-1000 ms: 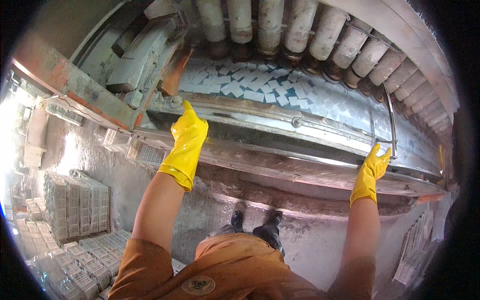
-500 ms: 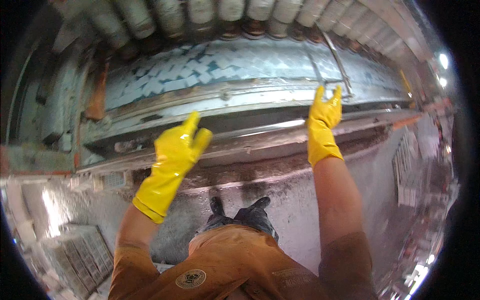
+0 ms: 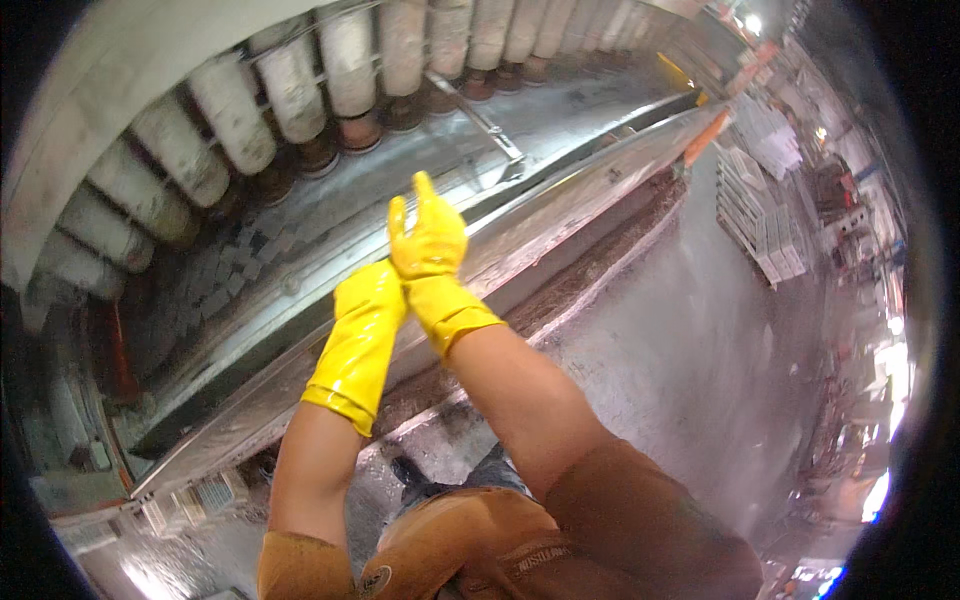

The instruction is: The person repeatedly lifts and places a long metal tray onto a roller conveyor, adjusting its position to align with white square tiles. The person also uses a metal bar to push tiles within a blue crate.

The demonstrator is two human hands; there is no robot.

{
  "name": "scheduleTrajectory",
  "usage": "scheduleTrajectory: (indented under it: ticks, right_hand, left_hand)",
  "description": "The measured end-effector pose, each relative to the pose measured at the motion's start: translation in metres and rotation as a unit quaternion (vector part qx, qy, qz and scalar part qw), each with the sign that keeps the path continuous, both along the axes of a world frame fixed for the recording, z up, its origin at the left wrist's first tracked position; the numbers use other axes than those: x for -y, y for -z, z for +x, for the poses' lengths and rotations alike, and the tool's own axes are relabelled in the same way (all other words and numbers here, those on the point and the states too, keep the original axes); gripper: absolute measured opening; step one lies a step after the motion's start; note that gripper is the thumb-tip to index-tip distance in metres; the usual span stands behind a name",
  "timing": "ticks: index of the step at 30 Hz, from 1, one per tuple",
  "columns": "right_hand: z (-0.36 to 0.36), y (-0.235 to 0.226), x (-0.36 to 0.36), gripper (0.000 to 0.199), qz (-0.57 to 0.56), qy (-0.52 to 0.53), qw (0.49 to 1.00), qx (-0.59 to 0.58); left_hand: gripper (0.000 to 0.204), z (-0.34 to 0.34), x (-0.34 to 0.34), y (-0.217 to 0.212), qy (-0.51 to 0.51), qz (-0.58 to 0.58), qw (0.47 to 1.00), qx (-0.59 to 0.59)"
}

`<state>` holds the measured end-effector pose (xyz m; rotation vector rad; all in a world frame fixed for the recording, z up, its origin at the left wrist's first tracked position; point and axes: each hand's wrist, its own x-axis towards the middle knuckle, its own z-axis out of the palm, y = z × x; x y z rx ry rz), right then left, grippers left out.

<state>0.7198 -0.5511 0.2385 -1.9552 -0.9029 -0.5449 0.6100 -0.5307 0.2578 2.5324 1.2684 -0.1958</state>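
Both my hands wear yellow rubber gloves and meet in front of me. My right hand is raised with its fingers straight up and holds nothing. My left hand reaches up beside the right wrist; its fingers are hidden behind the right glove, so its grip cannot be made out. Behind the hands runs a long metal machine bed with small pale square pieces lying on its far part.
A row of pale upright cylinders lines the back of the machine. A red part sits at its left end. Racks of white pieces stand on the wet grey floor at right.
My hands, apart on the machine edge before, have come together at the middle. The view has swung so the machine now runs diagonally up to the right.
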Motion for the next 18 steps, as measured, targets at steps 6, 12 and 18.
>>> scheduleTrajectory:
  ticks: [6, 12, 18]
  right_hand:
    - [0.001, -0.02, 0.031, 0.041, -0.002, -0.31, 0.951, 0.004]
    - [0.036, 0.039, 0.145, 0.057, -0.007, -0.264, 0.963, 0.056]
    - [0.075, 0.247, 0.516, 0.065, -0.282, -0.169, 0.797, -0.507]
  left_hand:
    - [0.04, -0.009, 0.012, -0.028, -0.067, 0.055, 0.995, -0.047]
    - [0.062, -0.008, 0.022, -0.023, 0.01, 0.161, 0.987, -0.001]
    - [0.08, -0.001, 0.039, -0.048, 0.0, 0.223, 0.975, -0.002]
